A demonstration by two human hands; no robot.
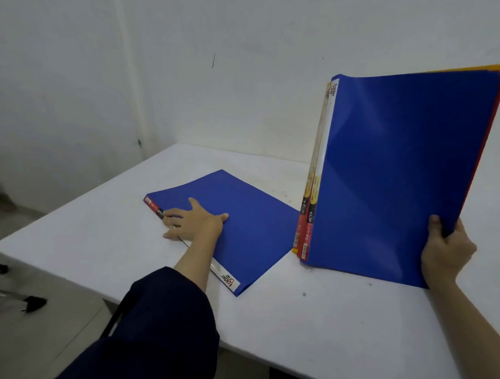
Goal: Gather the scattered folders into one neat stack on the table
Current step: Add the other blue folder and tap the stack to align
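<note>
A blue folder (242,217) lies flat on the white table (98,225), its labelled spine toward the left edge. My left hand (194,220) rests on it, thumb on the cover and fingers curled over the spine edge. To the right, a bundle of folders (395,172) stands upright on its lower edge on the table: a blue one in front, red and yellow ones behind. My right hand (445,251) grips the bundle's lower right corner, thumb on the blue cover.
A white wall stands just behind the table. The table's left edge drops to a grey floor, where a dark object (34,303) lies. The near table edge runs across the bottom of the view.
</note>
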